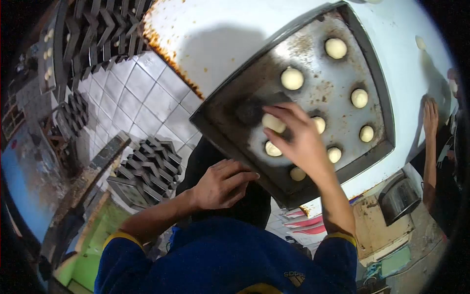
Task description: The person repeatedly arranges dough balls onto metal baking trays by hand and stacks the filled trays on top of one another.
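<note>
My right hand reaches over a dark metal baking tray, thumb and fingers around a pale dough ball. Just below that, a second dough ball sits on the tray near my thumb. Partly behind the hand is another dough ball. More rest spaced apart on the tray, including a larger dough ball at the far end and a dough ball above my fingers. My left hand is by the tray's near-left edge, fingers loosely bent and apart, with nothing visible in them.
The tray lies tilted across a white table with a rusty edge. Stacked metal pans stand on the tiled floor at left. At far right, another person's arm rests on the table. A dark metal container sits at lower right.
</note>
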Action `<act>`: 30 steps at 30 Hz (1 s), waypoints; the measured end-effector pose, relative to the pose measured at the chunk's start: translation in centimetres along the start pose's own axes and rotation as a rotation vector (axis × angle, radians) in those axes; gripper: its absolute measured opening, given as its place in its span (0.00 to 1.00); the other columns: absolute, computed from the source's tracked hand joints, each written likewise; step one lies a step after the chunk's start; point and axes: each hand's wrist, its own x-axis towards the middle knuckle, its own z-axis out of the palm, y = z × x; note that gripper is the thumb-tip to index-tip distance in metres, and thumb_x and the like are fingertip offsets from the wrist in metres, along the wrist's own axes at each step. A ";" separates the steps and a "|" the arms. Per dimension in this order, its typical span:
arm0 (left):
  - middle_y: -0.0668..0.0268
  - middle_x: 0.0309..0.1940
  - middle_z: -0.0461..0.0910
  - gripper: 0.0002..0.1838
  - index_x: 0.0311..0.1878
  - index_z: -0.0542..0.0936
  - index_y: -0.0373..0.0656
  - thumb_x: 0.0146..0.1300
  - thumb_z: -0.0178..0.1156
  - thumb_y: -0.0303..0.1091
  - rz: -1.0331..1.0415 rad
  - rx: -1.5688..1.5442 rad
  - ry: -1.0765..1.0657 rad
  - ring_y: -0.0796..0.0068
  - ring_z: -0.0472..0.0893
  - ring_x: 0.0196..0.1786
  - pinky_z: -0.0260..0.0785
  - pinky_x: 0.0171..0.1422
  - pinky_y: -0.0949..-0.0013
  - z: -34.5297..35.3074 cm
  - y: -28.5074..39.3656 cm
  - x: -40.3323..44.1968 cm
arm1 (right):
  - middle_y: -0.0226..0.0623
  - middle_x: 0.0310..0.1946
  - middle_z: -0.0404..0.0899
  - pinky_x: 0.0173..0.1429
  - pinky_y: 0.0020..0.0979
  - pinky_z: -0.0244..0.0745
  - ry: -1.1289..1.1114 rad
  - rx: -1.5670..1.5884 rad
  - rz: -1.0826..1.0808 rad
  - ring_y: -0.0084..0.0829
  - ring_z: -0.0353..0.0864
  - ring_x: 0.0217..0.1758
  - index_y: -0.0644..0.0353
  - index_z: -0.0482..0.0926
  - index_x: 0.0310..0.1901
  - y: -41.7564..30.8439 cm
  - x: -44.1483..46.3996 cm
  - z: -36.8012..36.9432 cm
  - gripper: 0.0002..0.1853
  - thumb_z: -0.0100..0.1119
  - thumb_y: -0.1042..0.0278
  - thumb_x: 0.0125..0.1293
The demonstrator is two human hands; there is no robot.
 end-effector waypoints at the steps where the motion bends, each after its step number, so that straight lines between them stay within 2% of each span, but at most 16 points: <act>1: 0.55 0.51 0.82 0.23 0.62 0.83 0.40 0.62 0.68 0.21 -0.009 0.001 0.002 0.54 0.85 0.49 0.79 0.52 0.55 -0.6 0.0 -1.0 | 0.43 0.57 0.82 0.64 0.41 0.83 0.005 -0.106 -0.072 0.45 0.84 0.61 0.59 0.85 0.62 0.4 0.5 2.8 0.24 0.76 0.67 0.65; 3: 0.55 0.51 0.82 0.23 0.61 0.83 0.41 0.61 0.68 0.21 -0.014 -0.011 0.023 0.54 0.85 0.49 0.79 0.52 0.55 -1.3 -0.5 -3.5 | 0.42 0.58 0.80 0.64 0.42 0.83 -0.007 -0.227 -0.151 0.47 0.82 0.62 0.60 0.84 0.63 1.0 1.1 6.5 0.25 0.76 0.66 0.65; 6: 0.58 0.48 0.82 0.23 0.59 0.83 0.42 0.58 0.69 0.21 -0.061 0.021 0.103 0.57 0.85 0.46 0.79 0.50 0.56 -2.4 -1.6 -7.9 | 0.49 0.71 0.75 0.70 0.46 0.78 -0.155 -0.576 -0.182 0.50 0.76 0.74 0.63 0.76 0.73 0.2 1.3 9.8 0.34 0.75 0.62 0.67; 8: 0.59 0.46 0.81 0.22 0.58 0.84 0.41 0.59 0.69 0.20 -0.121 0.014 0.142 0.57 0.84 0.45 0.78 0.49 0.56 -2.8 -2.1 -10.6 | 0.52 0.81 0.63 0.82 0.50 0.67 -0.100 -0.776 -0.250 0.53 0.63 0.84 0.69 0.64 0.80 -1.0 1.0 11.1 0.45 0.70 0.50 0.71; 9: 0.58 0.44 0.81 0.20 0.58 0.84 0.41 0.62 0.66 0.19 -0.146 -0.009 0.151 0.55 0.84 0.44 0.78 0.47 0.56 -2.9 -2.0 -11.7 | 0.53 0.87 0.53 0.90 0.47 0.51 -0.182 -0.881 -0.212 0.47 0.52 0.91 0.71 0.56 0.83 -0.4 0.7 12.0 0.50 0.61 0.40 0.74; 12: 0.59 0.43 0.81 0.19 0.58 0.84 0.41 0.64 0.64 0.19 -0.193 -0.018 0.156 0.53 0.83 0.43 0.78 0.46 0.56 -2.5 -1.6 -14.1 | 0.53 0.87 0.53 0.91 0.47 0.51 -0.135 -0.906 -0.208 0.48 0.50 0.91 0.71 0.56 0.84 -0.6 0.6 13.2 0.50 0.60 0.39 0.75; 13: 0.55 0.49 0.81 0.20 0.62 0.82 0.42 0.66 0.65 0.23 -0.263 -0.103 0.089 0.48 0.82 0.51 0.77 0.57 0.52 -2.7 -1.4 -14.8 | 0.54 0.88 0.50 0.92 0.50 0.46 -0.134 -0.854 -0.182 0.49 0.47 0.92 0.70 0.54 0.84 -1.1 0.5 13.6 0.48 0.57 0.41 0.78; 14: 0.55 0.49 0.81 0.20 0.62 0.82 0.42 0.66 0.65 0.23 -0.241 -0.087 0.102 0.48 0.82 0.51 0.77 0.57 0.52 -2.8 -0.9 -15.0 | 0.54 0.88 0.50 0.92 0.50 0.46 -0.112 -0.869 -0.198 0.49 0.47 0.92 0.70 0.54 0.84 -1.3 0.6 13.4 0.48 0.57 0.41 0.78; 17: 0.47 0.65 0.74 0.30 0.73 0.73 0.40 0.67 0.66 0.31 -0.159 0.127 0.219 0.42 0.75 0.68 0.68 0.75 0.48 -4.1 1.0 -13.4 | 0.56 0.89 0.44 0.93 0.52 0.37 -0.099 -0.430 -0.086 0.53 0.42 0.93 0.63 0.51 0.87 -4.9 -0.1 10.6 0.39 0.48 0.49 0.86; 18: 0.45 0.68 0.71 0.33 0.75 0.71 0.41 0.67 0.66 0.33 -0.167 0.184 0.264 0.41 0.72 0.71 0.64 0.79 0.47 -4.9 1.4 -12.8 | 0.56 0.89 0.44 0.93 0.52 0.37 -0.078 -0.436 -0.103 0.53 0.42 0.93 0.63 0.51 0.87 -6.6 -1.2 9.3 0.39 0.48 0.49 0.86; 20: 0.44 0.71 0.70 0.37 0.79 0.68 0.41 0.67 0.66 0.35 -0.234 0.204 0.397 0.40 0.70 0.74 0.65 0.79 0.46 -5.9 -0.2 -10.8 | 0.53 0.89 0.46 0.92 0.51 0.41 0.306 -0.233 -0.101 0.54 0.47 0.91 0.61 0.53 0.87 -9.8 -5.3 7.0 0.38 0.50 0.50 0.86; 22: 0.44 0.71 0.69 0.38 0.79 0.68 0.42 0.67 0.67 0.38 -0.236 0.249 0.505 0.41 0.71 0.74 0.66 0.79 0.45 -7.6 -2.9 -7.9 | 0.55 0.87 0.52 0.90 0.52 0.45 0.686 0.016 0.123 0.54 0.52 0.89 0.64 0.54 0.86 -12.0 -10.2 6.4 0.38 0.54 0.52 0.85; 24: 0.44 0.70 0.70 0.38 0.78 0.69 0.42 0.66 0.68 0.39 -0.264 0.306 0.522 0.41 0.71 0.73 0.67 0.78 0.44 -8.9 -4.9 -4.8 | 0.60 0.82 0.58 0.87 0.53 0.51 0.926 -0.112 0.340 0.55 0.58 0.86 0.66 0.55 0.85 -7.8 -16.8 6.7 0.41 0.59 0.53 0.82; 26: 0.43 0.67 0.72 0.39 0.79 0.70 0.42 0.65 0.68 0.40 -0.338 0.438 0.343 0.41 0.74 0.71 0.70 0.76 0.46 -9.9 -6.0 -1.7 | 0.64 0.80 0.59 0.86 0.52 0.53 0.910 -0.422 0.693 0.55 0.57 0.85 0.69 0.55 0.84 -3.6 -23.6 8.0 0.43 0.61 0.51 0.81; 28: 0.43 0.64 0.74 0.38 0.79 0.70 0.45 0.66 0.67 0.41 -0.303 0.422 0.261 0.41 0.77 0.66 0.72 0.72 0.46 -9.7 -8.0 0.6 | 0.65 0.80 0.59 0.86 0.50 0.55 0.848 -0.343 0.985 0.55 0.61 0.84 0.70 0.55 0.84 -1.2 -28.6 9.9 0.45 0.63 0.50 0.79; 30: 0.42 0.60 0.76 0.37 0.79 0.70 0.48 0.67 0.66 0.42 -0.265 0.406 0.178 0.40 0.79 0.61 0.75 0.68 0.46 -9.3 -9.6 2.8 | 0.64 0.80 0.61 0.85 0.48 0.57 0.886 0.051 0.818 0.55 0.65 0.82 0.71 0.55 0.84 3.0 -32.6 11.8 0.46 0.66 0.52 0.78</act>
